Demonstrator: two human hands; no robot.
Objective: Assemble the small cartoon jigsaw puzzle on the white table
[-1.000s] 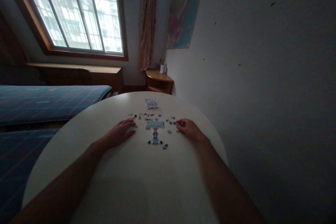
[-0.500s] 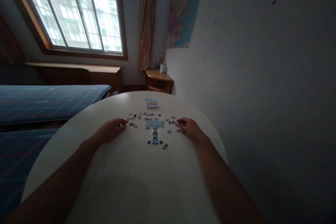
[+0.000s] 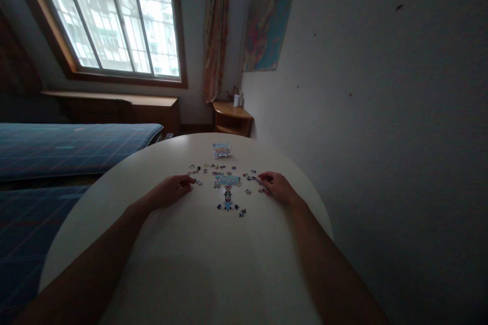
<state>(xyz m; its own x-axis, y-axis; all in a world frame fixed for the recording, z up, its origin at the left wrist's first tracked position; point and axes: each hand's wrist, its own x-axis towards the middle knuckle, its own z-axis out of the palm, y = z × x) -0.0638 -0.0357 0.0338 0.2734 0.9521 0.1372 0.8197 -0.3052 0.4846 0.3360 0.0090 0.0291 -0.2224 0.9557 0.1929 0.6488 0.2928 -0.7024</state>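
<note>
A partly joined jigsaw puzzle [image 3: 227,181] lies on the round white table, with a blue block at its top, a narrow column below and a short row at the foot. My left hand [image 3: 173,190] rests left of it, fingers stretched over loose puzzle pieces [image 3: 199,182] and partly covering them. On the other side, my right hand [image 3: 280,186] has its fingertips at another group of loose pieces [image 3: 251,177], thumb and fingers apart. No piece shows lifted in either hand. One small joined clump [image 3: 242,213] sits beside the puzzle's lower right end.
A small picture sheet or packet [image 3: 222,150] lies at the far side of the table [image 3: 183,264]. More loose pieces are scattered above the puzzle. Left of the table stands a bed with a blue checked mattress [image 3: 76,150]; a wall [image 3: 381,162] runs along the right.
My left hand has moved right, over the loose pieces on the left. My right hand stays nearly in place. The whole view has shifted slightly.
</note>
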